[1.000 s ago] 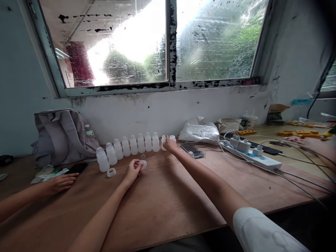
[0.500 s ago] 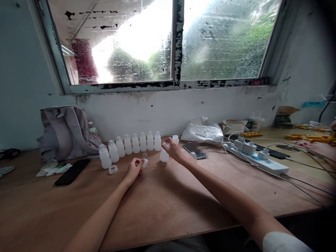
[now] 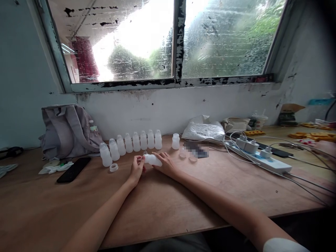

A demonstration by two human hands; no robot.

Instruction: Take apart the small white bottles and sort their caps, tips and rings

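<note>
A frosted baby bottle [image 3: 154, 160] lies tilted nearly on its side, low over the table, with its neck toward the left. My right hand [image 3: 166, 164] is closed around its base end. My left hand [image 3: 136, 169] is closed at the neck, pinching a clear screw ring that its fingers mostly hide. Just behind the bottle shows a clear teat [image 3: 145, 153]. Several capped bottles [image 3: 135, 141] stand upright in a row at the back. Left of my hands lies a loose screw ring [image 3: 113, 167]. To the right, an uncapped bottle [image 3: 175, 141] stands upright.
Clear caps [image 3: 193, 158] lie by a dark, blurred-out object on the right. Farther right is a white power strip [image 3: 273, 164] with chargers and cables. On the left are a black phone [image 3: 74, 170], tissue [image 3: 55, 168] and a grey backpack [image 3: 68, 133]. Another person's hand [image 3: 324, 148] shows at far right.
My right hand has brought the bottle left and tipped it from upright onto its side, its neck meeting the ring in my left hand. The left hand has hardly moved.
</note>
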